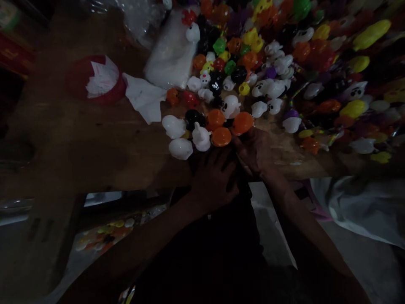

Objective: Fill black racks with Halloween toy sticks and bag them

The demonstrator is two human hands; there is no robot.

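Observation:
My right hand (255, 151) is at the table's front edge, its fingers closed on the lower side of a shiny orange plastic figure (243, 123). Beside it, my left hand (214, 180) lies palm down over the edge with fingers apart, holding nothing I can see. Just beyond its fingertips sit another orange figure (221, 137), a white ghost-like figure (201, 137) and a white rounded one (181, 148). A white figure with black eyes (230, 106) and a black one (194, 120) stand behind them. Dim light hides finer detail.
Many small coloured figures (249, 59) are heaped across the back and right of the wooden table (126, 156). Clear plastic bags (172, 55) lie at the back. Left of them are a white paper piece (147, 97) and a red bowl (118, 90) holding paper slips.

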